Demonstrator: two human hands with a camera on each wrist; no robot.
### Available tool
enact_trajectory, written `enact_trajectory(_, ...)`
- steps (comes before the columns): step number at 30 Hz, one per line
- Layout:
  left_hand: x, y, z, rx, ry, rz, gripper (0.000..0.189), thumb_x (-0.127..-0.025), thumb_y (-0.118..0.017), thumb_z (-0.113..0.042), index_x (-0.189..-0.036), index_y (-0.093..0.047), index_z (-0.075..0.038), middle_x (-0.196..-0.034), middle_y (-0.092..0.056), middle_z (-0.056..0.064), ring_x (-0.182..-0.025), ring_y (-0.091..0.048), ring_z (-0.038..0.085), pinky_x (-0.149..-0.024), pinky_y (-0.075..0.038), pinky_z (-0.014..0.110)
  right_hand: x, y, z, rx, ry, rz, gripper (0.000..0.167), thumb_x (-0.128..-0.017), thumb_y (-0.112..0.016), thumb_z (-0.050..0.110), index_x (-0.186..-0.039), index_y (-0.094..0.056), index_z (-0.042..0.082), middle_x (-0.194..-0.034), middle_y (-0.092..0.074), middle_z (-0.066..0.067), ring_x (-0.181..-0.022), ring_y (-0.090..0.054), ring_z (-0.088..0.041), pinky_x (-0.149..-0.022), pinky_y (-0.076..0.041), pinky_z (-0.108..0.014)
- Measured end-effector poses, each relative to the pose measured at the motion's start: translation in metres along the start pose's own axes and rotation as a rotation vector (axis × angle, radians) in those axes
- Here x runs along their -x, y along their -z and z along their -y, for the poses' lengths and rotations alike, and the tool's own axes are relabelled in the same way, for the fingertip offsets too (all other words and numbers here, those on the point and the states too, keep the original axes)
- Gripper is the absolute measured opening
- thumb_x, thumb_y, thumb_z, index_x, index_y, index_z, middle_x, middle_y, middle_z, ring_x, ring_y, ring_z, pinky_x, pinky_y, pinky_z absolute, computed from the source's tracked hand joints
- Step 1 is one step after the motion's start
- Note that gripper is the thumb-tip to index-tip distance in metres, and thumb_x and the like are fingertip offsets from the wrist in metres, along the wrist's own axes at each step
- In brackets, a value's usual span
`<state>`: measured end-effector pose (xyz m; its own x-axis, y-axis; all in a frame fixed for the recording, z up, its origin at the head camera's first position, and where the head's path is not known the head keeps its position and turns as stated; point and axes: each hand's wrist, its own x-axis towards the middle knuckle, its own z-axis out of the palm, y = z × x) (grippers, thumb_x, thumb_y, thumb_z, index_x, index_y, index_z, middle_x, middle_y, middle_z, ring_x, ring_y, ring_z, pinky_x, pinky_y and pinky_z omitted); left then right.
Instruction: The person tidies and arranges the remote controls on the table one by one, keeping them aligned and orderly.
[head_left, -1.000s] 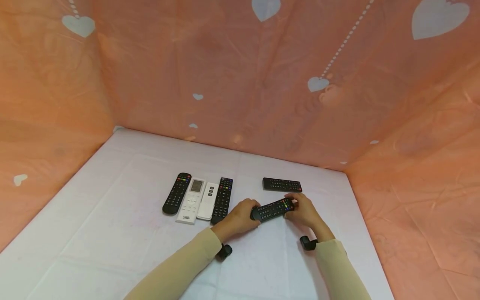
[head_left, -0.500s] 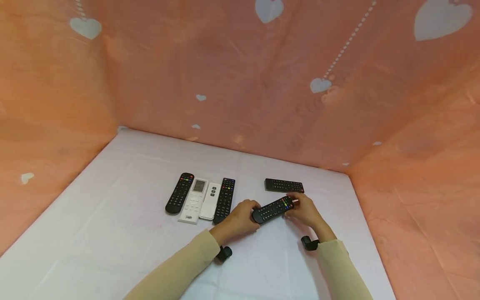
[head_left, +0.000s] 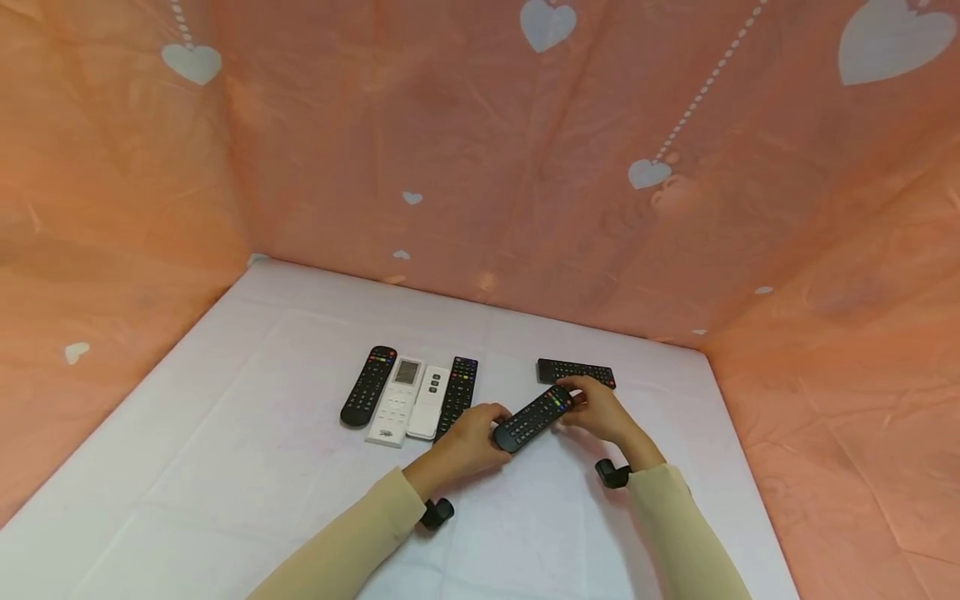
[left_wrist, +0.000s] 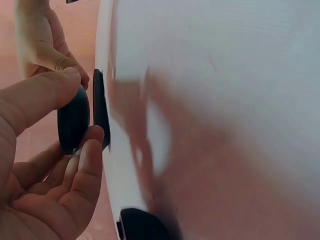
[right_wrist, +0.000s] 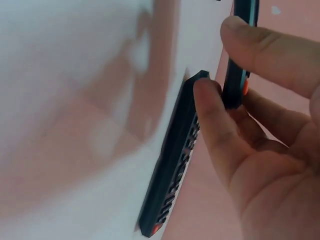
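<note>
Between both hands, a black remote control (head_left: 531, 420) with colored buttons is held tilted above the white table. My left hand (head_left: 471, 440) pinches its lower rounded end; in the left wrist view the thumb lies on one side of the remote (left_wrist: 73, 120) and fingers on the other. Around the upper end, by the colored buttons, my right hand (head_left: 596, 410) grips with thumb and fingers, as the right wrist view also shows at the remote's end (right_wrist: 234, 85). Just behind the right hand lies another black remote (head_left: 573, 371), partly covered by it.
Left of the hands, a row holds a black remote (head_left: 369, 387), a white remote with a screen (head_left: 396, 403), a slim white remote (head_left: 429, 403) and a black remote (head_left: 459, 387) partly behind the left hand. Orange cloth walls (head_left: 480, 167) border the white table (head_left: 225, 467).
Both hands have shifted slightly left and turned the held remote to a steeper slant, its colored-button end higher. The right hand now overlaps the remote behind it. The head view has shifted a little.
</note>
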<state>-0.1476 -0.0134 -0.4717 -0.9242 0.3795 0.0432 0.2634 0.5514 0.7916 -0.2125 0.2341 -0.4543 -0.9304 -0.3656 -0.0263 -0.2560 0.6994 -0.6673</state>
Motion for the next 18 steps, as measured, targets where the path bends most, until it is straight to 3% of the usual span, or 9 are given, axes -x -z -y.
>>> enact_trajectory(8, 0.012, 0.009, 0.007, 0.162, 0.040, 0.011, 0.053, -0.070, -0.080, 0.000, -0.119, -0.060, -0.001, -0.116, -0.065, 0.017, -0.088, -0.067, 0.014, -0.073, -0.054, 0.022, -0.012, 0.001, 0.011, -0.010, 0.058, 0.057, 0.051, -0.076, -0.071, -0.006, -0.125, -0.057, -0.005, -0.111, -0.066, -0.023, -0.097, -0.066, -0.033, -0.080, -0.055, -0.037)
enact_trajectory(18, 0.020, 0.010, 0.014, 0.230, 0.036, -0.039, 0.055, -0.070, -0.079, 0.001, -0.121, -0.059, -0.002, -0.115, -0.063, 0.015, -0.086, -0.066, 0.014, -0.070, -0.053, 0.019, -0.023, -0.003, 0.021, 0.008, 0.073, 0.047, 0.051, -0.075, -0.072, -0.003, -0.124, -0.060, 0.001, -0.110, -0.069, -0.018, -0.098, -0.067, -0.029, -0.083, -0.054, -0.038)
